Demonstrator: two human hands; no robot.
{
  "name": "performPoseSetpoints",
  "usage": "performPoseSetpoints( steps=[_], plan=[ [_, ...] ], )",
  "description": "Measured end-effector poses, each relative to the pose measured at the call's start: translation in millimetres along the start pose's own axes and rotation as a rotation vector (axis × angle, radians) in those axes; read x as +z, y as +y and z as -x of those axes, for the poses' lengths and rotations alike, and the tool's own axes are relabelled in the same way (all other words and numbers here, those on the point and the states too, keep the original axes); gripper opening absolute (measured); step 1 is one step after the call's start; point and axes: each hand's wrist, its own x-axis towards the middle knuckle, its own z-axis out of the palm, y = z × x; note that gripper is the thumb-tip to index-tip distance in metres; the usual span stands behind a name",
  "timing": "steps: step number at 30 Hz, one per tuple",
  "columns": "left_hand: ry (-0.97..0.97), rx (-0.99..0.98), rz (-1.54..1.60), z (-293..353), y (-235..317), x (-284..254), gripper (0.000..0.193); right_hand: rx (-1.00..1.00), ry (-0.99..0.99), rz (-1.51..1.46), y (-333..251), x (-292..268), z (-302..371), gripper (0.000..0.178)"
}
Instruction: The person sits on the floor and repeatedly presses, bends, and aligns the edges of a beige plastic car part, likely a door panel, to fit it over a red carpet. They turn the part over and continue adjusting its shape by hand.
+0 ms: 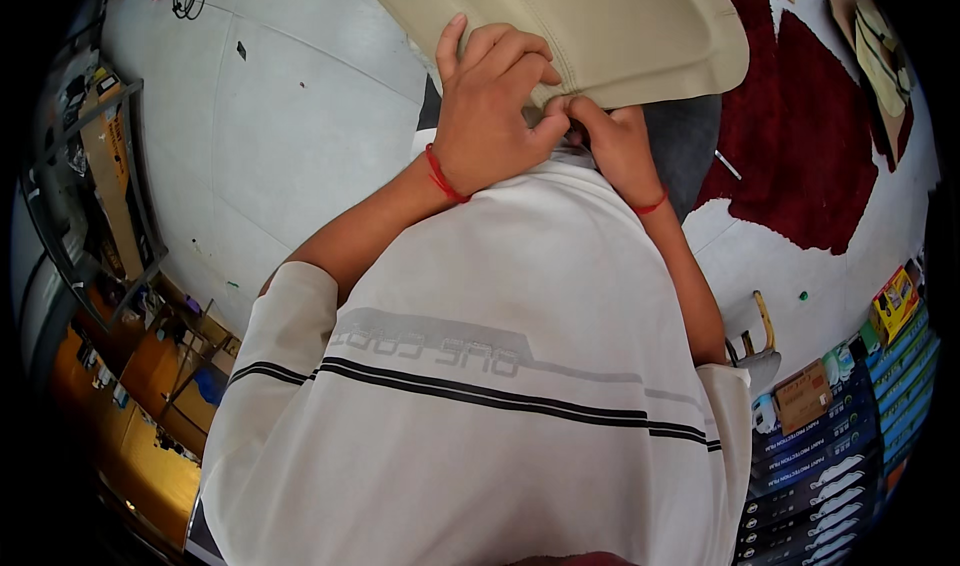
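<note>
A metal rack (140,206) stands at nine o'clock. Next comes the left hand (495,106), its fingers spread wide on the tan cover (650,26). Most of the cover lies at one o'clock from this hand, with a stitched line near its fingertips. The right hand (618,151) is nearly closed, its thumb and finger pinching the cover's near edge; the cover is at twelve o'clock from it. A dark red cloth (800,136) lies at three o'clock.
</note>
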Motion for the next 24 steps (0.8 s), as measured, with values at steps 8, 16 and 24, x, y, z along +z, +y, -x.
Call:
performPoseSetpoints(
  steps=[8,16,24],
  plan=[
    [0.034,0.091,-0.066,3.5,-1.1,11.4,0.009,-0.095,0.027,-0.099,3.6,4.7,8.8,0.014],
    [-0.085,0.209,0.046,4.5,-13.6,-2.1,0.011,-0.099,0.017,0.012,0.2,3.2,10.1,0.010],
    [-0.058,0.239,-0.010,7.2,-15.6,3.2,0.010,-0.103,0.077,0.111,-5.5,7.2,8.4,0.014]
  ],
)
